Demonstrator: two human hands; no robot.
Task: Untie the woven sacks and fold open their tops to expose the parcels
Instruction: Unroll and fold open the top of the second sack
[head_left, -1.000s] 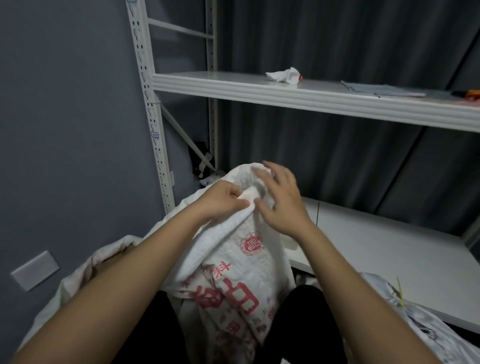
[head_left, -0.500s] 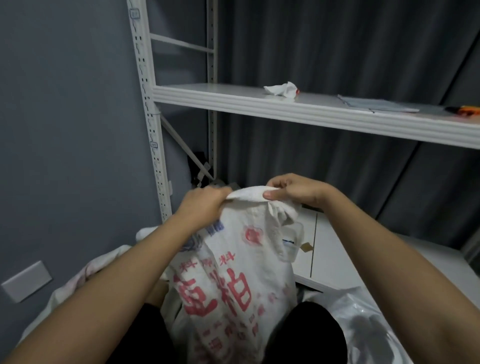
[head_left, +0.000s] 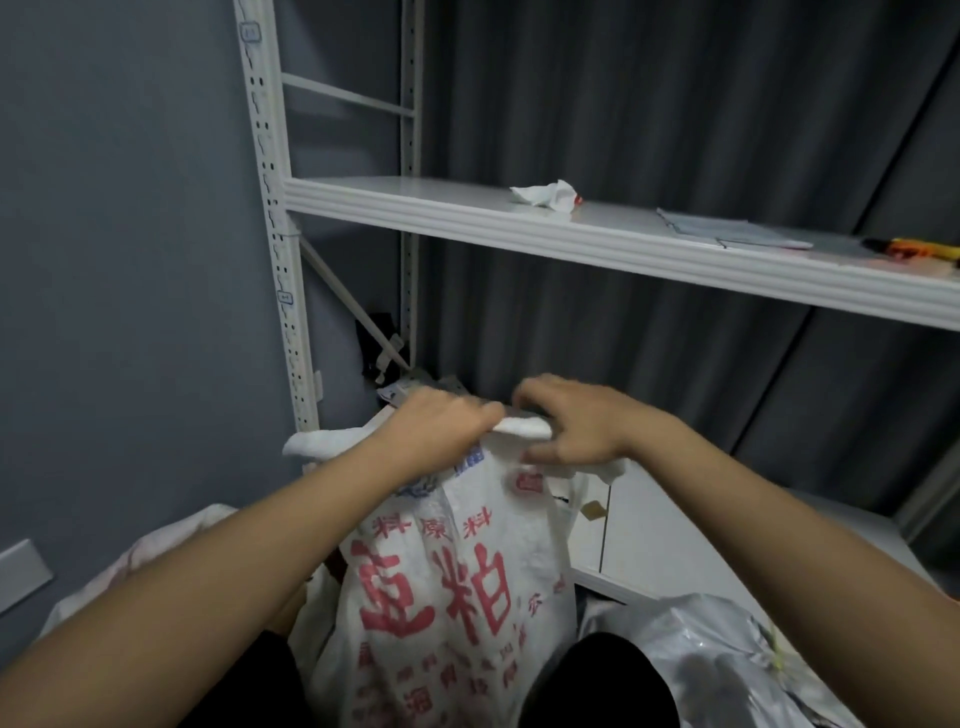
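Note:
A white woven sack (head_left: 447, 587) with large red characters stands upright between my knees. Its top edge is rolled into a thick white band. My left hand (head_left: 436, 426) grips that rolled band on the left side. My right hand (head_left: 576, 431) holds the band on the right, fingers curled over it and thumb underneath. The sack's mouth lies behind my hands, and what is inside is hidden. A second white sack (head_left: 145, 561) lies slumped at the lower left.
A white metal shelf (head_left: 467, 213) runs across above, carrying a crumpled tissue (head_left: 545, 195), papers (head_left: 727, 234) and an orange tool (head_left: 914, 248). A low white shelf board (head_left: 675, 535) sits right of the sack. A grey plastic parcel bag (head_left: 717, 654) lies at the lower right. A grey wall stands left.
The sack's top was bunched under both hands; since then it has been spread and rolled down into a band. Both hands now hold that band, and the red print faces me.

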